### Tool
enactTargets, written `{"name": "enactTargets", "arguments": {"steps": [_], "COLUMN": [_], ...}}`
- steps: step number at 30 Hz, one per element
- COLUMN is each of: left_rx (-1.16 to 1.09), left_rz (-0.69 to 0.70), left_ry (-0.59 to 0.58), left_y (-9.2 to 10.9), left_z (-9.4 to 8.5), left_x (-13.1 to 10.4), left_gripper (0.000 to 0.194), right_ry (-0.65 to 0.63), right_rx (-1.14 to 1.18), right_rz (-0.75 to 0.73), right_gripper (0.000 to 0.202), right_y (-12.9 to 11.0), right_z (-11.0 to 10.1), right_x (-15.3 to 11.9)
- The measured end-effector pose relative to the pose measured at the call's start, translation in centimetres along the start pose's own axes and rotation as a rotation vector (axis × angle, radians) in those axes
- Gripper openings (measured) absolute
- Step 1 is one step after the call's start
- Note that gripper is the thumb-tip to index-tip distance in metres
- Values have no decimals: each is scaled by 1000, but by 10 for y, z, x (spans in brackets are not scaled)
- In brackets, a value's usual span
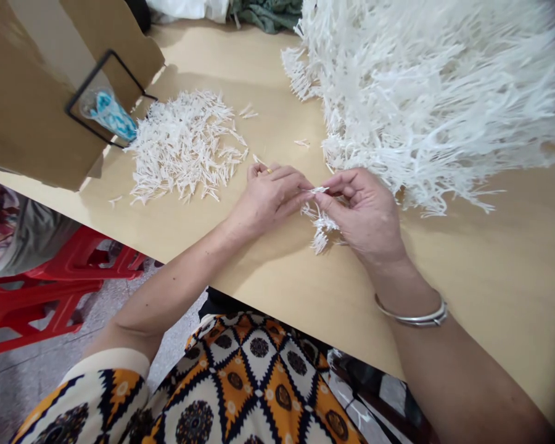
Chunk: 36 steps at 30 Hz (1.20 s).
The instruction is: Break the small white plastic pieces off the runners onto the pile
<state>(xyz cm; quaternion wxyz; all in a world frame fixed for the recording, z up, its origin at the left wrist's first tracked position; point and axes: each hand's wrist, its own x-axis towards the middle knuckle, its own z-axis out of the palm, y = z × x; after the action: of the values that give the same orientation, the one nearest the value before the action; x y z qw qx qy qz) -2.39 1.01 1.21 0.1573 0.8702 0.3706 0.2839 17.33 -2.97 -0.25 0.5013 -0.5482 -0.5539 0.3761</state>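
Note:
Between my fingertips, over the table, is a small white branched strand piece (pixel 319 190). My left hand (pixel 275 194) pinches its left end, and another thin white piece seems to stick out near the curled fingers. From the other side my right hand (pixel 363 209) pinches the same piece with thumb and forefinger. Below the fingertips is a little cluster of white pieces (pixel 322 231), partly hidden by the right hand. Left of my hands lies a loose pile of short white pieces (pixel 182 145). A big heap of longer white branched strands (pixel 435 92) rises behind my right hand.
A cardboard box (pixel 50 74) stands at the table's left, with a black wire frame (pixel 87 86) and a clear cup with blue-and-white contents (pixel 108 114) beside it. Cloth (pixel 263 12) lies at the back. Red stools (pixel 41 296) and a seated person are at the left.

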Motion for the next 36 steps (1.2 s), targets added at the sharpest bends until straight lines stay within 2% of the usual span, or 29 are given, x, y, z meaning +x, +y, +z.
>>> {"name": "enactTargets", "arguments": {"steps": [5, 10, 14, 17, 19, 21, 24, 26, 28, 29, 31, 32, 36], "left_rx": [-35, -43, -121, -125, -76, -10, 48, 72, 89, 93, 73, 39, -168], "left_rz": [-24, -44, -41, -77, -126, -205, -274, -296, -292, -276, -219, -175, 0], "left_ry": [79, 67, 53, 66, 162, 335, 500, 555, 589, 598, 557, 493, 79], "left_y": [-1, -2, -2, -8, -20, -37, -61, -68, -65, -61, -50, -43, -19], "left_z": [-3, -6, -2, 1, 1, 1, 2, 4, 6, 5, 1, -1, -6], "left_x": [1, 2, 2, 3, 4, 5, 5, 4, 3, 2, 1, 0, 0], "left_gripper": [33, 30, 27, 22, 23, 27, 29, 23, 15, 19, 25, 24, 33], "right_ry": [-34, -135, -211, -248, -309, -374, -361, -305, -263, -246, -225, -218, -211], "right_rx": [-43, -126, -216, -272, -304, -346, -355, -303, -263, -258, -252, -243, -238], "right_rz": [37, 33, -45, -48, -36, -15, 15, 5, -20, -29, -37, -41, -52], "right_gripper": [31, 13, 13, 14, 17, 19, 19, 17, 14, 14, 13, 12, 14], "right_y": [-6, -14, -17, -20, -21, -22, -21, -19, -17, -16, -15, -15, -15], "right_z": [3, 2, -2, -7, -10, -12, -11, -8, -5, -4, -3, -3, -4], "right_x": [-2, -3, -1, 0, 0, -1, -1, -2, -2, -3, -4, -4, -5]}}
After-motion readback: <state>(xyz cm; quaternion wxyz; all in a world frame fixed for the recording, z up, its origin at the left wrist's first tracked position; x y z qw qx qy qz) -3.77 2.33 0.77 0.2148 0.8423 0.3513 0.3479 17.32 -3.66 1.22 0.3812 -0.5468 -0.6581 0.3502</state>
